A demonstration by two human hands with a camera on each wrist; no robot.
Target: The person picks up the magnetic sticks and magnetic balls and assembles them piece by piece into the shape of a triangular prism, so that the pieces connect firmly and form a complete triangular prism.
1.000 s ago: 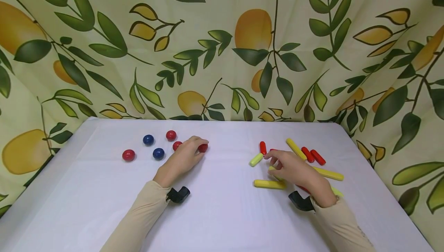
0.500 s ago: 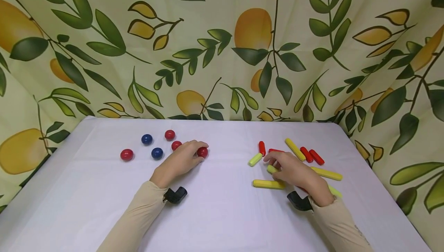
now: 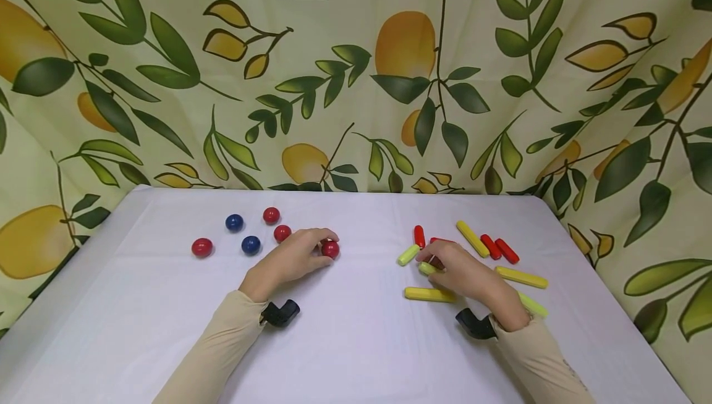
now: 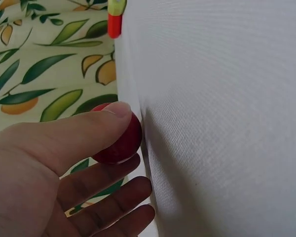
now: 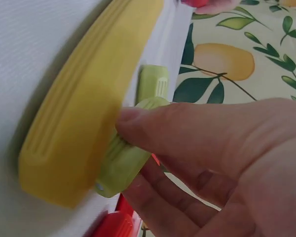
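Observation:
In the head view my left hand (image 3: 289, 262) grips a glossy red ball (image 3: 330, 249) left of the table's middle. The left wrist view has the thumb over this red ball (image 4: 122, 145), close beside the white cloth, the other fingers loosely bent. My right hand (image 3: 470, 273) pinches a short light-green ridged stick (image 3: 427, 268) between thumb and fingers. Seen from the right wrist, that green stick (image 5: 123, 165) is tilted, with a long yellow stick (image 5: 84, 108) in front. A second light-green stick (image 3: 408, 254) and a short red stick (image 3: 419, 236) lie just beyond the right fingertips.
Left of my left hand lie two blue balls (image 3: 251, 244) and several red balls (image 3: 202, 247). Around my right hand are yellow sticks (image 3: 521, 277), red sticks (image 3: 507, 250) and another green stick (image 3: 532, 304). A leaf-and-fruit patterned curtain (image 3: 345, 101) surrounds the white-covered table (image 3: 356, 354).
My left hand has shifted slightly right with the red ball, which shows more fully. My right hand has moved a little left with the green stick, which was mostly hidden before.

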